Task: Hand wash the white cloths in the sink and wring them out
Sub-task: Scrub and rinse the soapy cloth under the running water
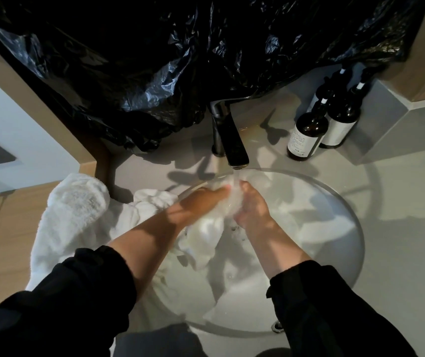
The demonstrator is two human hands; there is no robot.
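A wet white cloth (207, 228) sits bunched and twisted in the round white sink (335, 228). Its upper end is gripped between the left hand (203, 199) and the right hand (251, 210) near the far rim, and its lower folds trail toward the near side of the bowl. A crumpled white cloth (152, 199) lies over the sink's left rim. Just left of that, a thick fluffy white towel (72, 215) lies heaped, touching it.

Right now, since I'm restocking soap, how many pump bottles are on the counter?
3, on the counter right of the faucet: front bottle, second bottle beside it, third bottle mostly hidden behind them.
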